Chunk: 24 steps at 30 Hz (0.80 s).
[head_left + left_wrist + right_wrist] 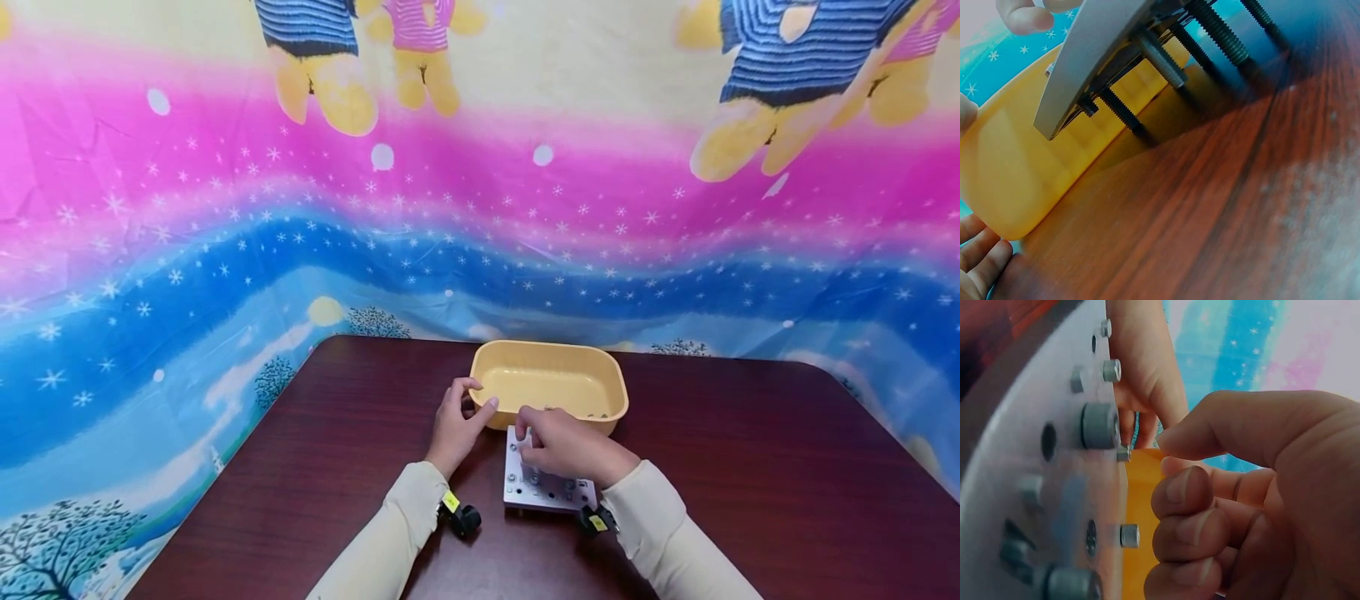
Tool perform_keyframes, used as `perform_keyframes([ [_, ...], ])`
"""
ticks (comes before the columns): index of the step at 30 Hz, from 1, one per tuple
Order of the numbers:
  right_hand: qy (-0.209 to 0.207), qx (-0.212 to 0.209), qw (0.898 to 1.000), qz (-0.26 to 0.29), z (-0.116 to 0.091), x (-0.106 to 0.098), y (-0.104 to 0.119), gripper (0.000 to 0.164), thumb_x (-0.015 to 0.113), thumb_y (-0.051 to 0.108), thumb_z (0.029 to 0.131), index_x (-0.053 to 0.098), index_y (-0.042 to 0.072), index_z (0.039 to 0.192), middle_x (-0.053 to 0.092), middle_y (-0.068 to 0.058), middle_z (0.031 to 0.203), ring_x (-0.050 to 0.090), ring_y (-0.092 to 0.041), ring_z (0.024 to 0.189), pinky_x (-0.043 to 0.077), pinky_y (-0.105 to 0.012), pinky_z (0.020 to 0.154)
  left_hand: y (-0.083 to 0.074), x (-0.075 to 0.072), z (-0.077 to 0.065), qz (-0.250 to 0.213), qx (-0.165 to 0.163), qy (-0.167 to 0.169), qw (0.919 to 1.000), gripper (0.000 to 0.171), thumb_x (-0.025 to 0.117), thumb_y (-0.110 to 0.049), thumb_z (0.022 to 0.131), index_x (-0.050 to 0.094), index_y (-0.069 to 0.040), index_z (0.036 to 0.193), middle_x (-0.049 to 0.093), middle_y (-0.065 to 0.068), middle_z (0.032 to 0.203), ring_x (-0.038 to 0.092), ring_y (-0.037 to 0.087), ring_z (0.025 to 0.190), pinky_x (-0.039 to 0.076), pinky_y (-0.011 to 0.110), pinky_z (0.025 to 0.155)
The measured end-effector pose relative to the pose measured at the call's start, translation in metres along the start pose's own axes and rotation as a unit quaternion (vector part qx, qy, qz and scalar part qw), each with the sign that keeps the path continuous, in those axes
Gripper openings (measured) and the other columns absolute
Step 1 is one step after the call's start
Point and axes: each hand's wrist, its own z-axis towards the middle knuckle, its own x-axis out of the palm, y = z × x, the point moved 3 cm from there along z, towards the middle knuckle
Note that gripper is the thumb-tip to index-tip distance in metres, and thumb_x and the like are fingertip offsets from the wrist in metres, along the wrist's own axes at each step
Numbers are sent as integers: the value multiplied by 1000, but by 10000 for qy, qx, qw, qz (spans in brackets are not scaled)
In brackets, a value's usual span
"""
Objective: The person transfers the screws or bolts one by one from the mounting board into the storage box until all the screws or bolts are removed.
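My left hand (455, 429) holds the near left corner of a yellow plastic bin (551, 353), thumb at the near rim and fingers along its end. In the left wrist view its fingers (985, 256) lie against the bin's outer wall. My right hand (573, 446) is above a silver metal plate (512, 463), its fingers curled. The right wrist view shows the fingertips beside a small screw (1124, 453), with nothing visible between them. A larger socket-head bolt (1100, 425) and several other screws stand in the plate. Threaded shanks (1119, 108) stick out beneath it.
The plate sits in front of the bin on a dark reddish wood table (360, 467). Some small metal parts (597, 416) lie in the bin. A patterned cloth (480, 192) hangs behind the table's far edge. Black wrist cameras (465, 521) are strapped below both sleeves.
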Motion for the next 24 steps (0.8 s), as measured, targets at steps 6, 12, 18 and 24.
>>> perform_keyframes([
  [6, 100, -63, 9999, -93, -1, 3, 3, 10, 62, 15, 90, 54, 15, 96, 51, 3, 65, 50, -10, 55, 43, -26, 52, 0, 0, 0, 27, 24, 13, 10000, 37, 70, -41, 87, 53, -23, 114, 53, 3, 116, 57, 18, 108, 50, 36, 89],
  [12, 155, -371, 9992, -55, -1, 4, 8, 12, 64, 11, 87, 55, 13, 94, 51, 4, 67, 50, -8, 56, 43, -25, 53, 1, 1, 1, 22, 53, 5, 10000, 37, 70, -41, 86, 53, -23, 114, 54, 3, 115, 57, 18, 108, 51, 36, 89],
  [18, 511, -338, 9981, -17, -3, 6, 12, 11, 64, 12, 87, 57, 16, 94, 53, 5, 67, 51, -8, 56, 44, -24, 52, 0, 0, 0, 10, 47, 24, 10000, 37, 70, -41, 86, 53, -23, 113, 54, 3, 116, 57, 18, 109, 50, 36, 89],
  [24, 745, -371, 9963, 217, -4, 8, 17, 12, 65, 9, 85, 57, 14, 93, 55, 2, 64, 50, -7, 53, 43, -24, 50, 1, 0, 0, 31, 53, 13, 10000, 38, 69, -43, 87, 52, -23, 114, 53, 4, 117, 56, 19, 110, 50, 38, 91],
])
